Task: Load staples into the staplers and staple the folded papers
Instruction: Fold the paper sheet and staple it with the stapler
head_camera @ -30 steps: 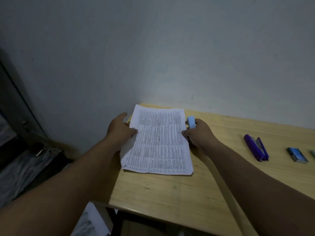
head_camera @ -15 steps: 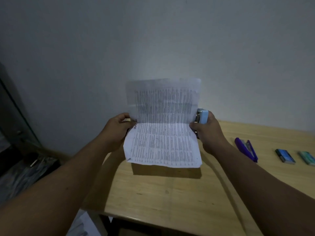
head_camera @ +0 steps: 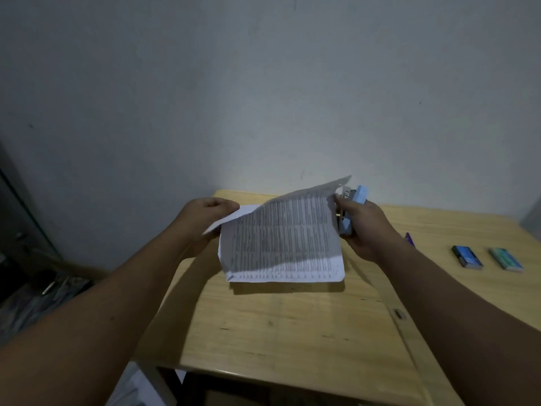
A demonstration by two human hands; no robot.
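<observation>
A printed sheet of paper (head_camera: 284, 241) is held up above the wooden table (head_camera: 292, 332), its top half bending over toward me along a crease. My left hand (head_camera: 205, 215) pinches the paper's left edge. My right hand (head_camera: 363, 227) grips a light blue stapler (head_camera: 352, 206) and also touches the paper's right edge with the thumb. A purple stapler (head_camera: 409, 239) lies on the table behind my right wrist, mostly hidden.
Two small staple boxes lie at the right of the table, a blue box (head_camera: 467, 257) and a teal box (head_camera: 506, 259). A grey wall (head_camera: 263, 98) stands right behind the table. Dark clutter (head_camera: 38, 285) lies on the floor at left.
The paper was lifted off the table with both hands. Its upper half stood up, then folded down toward me. The blue stapler stayed in my right hand.
</observation>
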